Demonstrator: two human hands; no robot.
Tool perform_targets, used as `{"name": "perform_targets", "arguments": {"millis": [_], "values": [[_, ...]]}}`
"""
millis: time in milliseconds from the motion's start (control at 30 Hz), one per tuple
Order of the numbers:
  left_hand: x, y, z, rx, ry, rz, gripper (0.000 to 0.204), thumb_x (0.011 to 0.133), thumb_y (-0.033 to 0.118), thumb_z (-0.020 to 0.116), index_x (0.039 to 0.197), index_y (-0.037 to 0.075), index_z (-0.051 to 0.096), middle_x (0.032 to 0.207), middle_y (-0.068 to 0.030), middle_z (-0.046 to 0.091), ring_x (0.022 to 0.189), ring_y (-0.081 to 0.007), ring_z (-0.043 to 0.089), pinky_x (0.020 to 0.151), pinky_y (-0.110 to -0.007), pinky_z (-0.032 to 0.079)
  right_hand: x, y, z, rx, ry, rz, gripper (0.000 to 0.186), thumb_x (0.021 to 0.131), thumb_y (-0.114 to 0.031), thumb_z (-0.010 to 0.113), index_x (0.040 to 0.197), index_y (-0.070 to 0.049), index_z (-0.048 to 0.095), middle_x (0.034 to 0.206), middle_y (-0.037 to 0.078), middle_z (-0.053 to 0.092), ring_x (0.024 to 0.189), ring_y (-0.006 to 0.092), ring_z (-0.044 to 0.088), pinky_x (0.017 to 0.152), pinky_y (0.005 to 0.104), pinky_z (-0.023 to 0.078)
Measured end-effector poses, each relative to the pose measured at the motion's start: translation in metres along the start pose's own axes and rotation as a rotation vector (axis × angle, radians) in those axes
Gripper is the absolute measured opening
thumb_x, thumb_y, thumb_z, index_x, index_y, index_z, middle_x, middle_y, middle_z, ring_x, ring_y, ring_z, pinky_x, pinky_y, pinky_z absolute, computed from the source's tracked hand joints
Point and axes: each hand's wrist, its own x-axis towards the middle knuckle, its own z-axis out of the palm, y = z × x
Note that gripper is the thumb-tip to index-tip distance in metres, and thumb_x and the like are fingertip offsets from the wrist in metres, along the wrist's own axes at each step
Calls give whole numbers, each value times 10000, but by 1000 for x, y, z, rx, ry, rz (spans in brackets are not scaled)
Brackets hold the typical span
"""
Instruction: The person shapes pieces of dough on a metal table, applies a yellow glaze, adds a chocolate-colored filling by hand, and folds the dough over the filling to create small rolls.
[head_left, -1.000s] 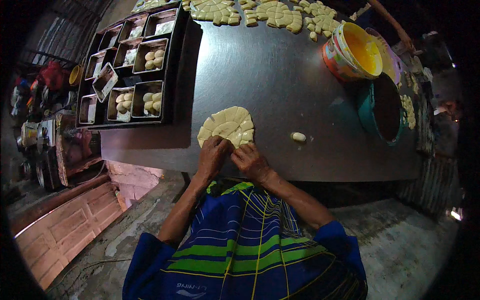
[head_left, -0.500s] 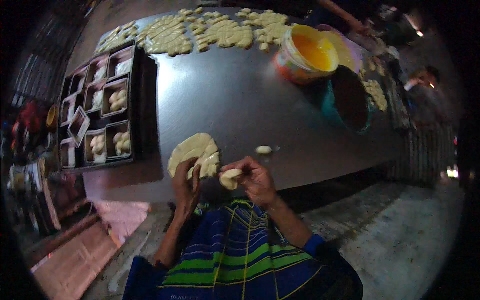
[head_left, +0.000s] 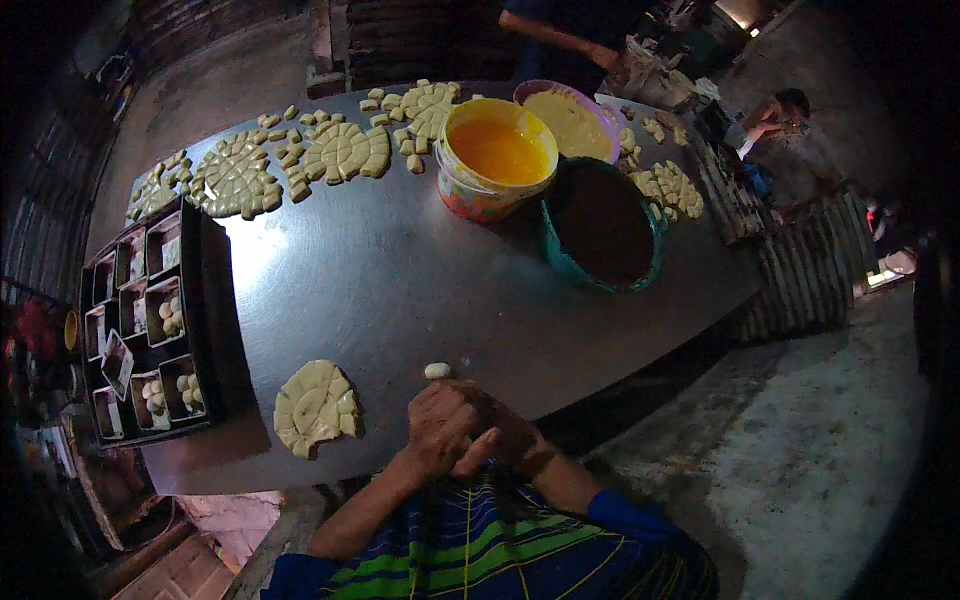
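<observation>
My left hand (head_left: pixel 440 425) is curled over and around my right hand (head_left: pixel 508 435) at the table's near edge; both look closed, and whatever is between them is hidden. A small pale dough ball (head_left: pixel 437 370) lies just beyond my hands. To their left, on the dark metal table (head_left: pixel 350 300), rests a flat, scored round of yellowish dough (head_left: pixel 315 400) with pieces cut around its rim.
A black tray (head_left: pixel 210 300) of small tins, some holding dough balls, stands left. Farther back are scored dough pieces (head_left: pixel 345 150), a bucket (head_left: pixel 490 160) of yellow liquid, a teal tub (head_left: pixel 645 270) and a purple basin (head_left: pixel 600 115). A co-worker's arm (head_left: pixel 590 50) shows behind.
My hands have left the dough round and come together to its right; the dough piece earlier held by my right hand is now hidden. The view has swung toward the right and back of the table.
</observation>
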Motion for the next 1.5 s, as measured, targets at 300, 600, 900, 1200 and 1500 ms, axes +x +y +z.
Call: {"name": "perform_targets", "arguments": {"millis": [300, 600, 900, 1200, 1500], "values": [[32, -26, 48, -572, 67, -547, 635, 971, 499, 517, 1355, -6, 491, 1296, -160, 591, 1182, -291, 589, 1013, -406, 434, -1, 32, -145, 458, 222, 523, 410, 878, -164, 755, 1247, -42, 625, 1109, 58, 696, 1024, 190, 652, 947, 355, 513], [-42, -44, -5, -157, 538, -1036, 207, 1003, 176, 584, 1021, -19, 651, 960, -94, 674, 948, -180, 639, 892, -330, 494, 255, 50, -314, -761, -583, 165, 335, 893, 23, 617, 1205, -67, 700, 1137, 68, 735, 980, 158, 683, 890, 304, 526], [-77, -42, -14, -183, 907, -1084, 154, 998, 164, 586, 994, 20, 643, 953, -72, 658, 926, -154, 636, 902, -318, 520, 299, 147, -309, -822, -1099, 562, 443, 745, 24, 667, 1173, -77, 723, 1085, 95, 746, 930, 203, 685, 832, 314, 532], [-55, -40, 2, -212, 859, -1027, 139, 994, 154, 592, 989, 23, 639, 954, -69, 661, 917, -162, 647, 884, -323, 531, 317, 136, -311, -679, -1173, 815, 401, 794, 2, 688, 1193, -35, 705, 1146, 89, 723, 1044, 196, 654, 928, 332, 498], [-52, -37, -2, -279, 878, -1025, 133, 994, 156, 600, 995, 29, 638, 956, -70, 663, 910, -167, 651, 896, -341, 524, 313, 121, -331, -423, -979, 821, 401, 804, 22, 675, 1204, -8, 686, 1124, 91, 715, 993, 184, 661, 887, 304, 525]]}}
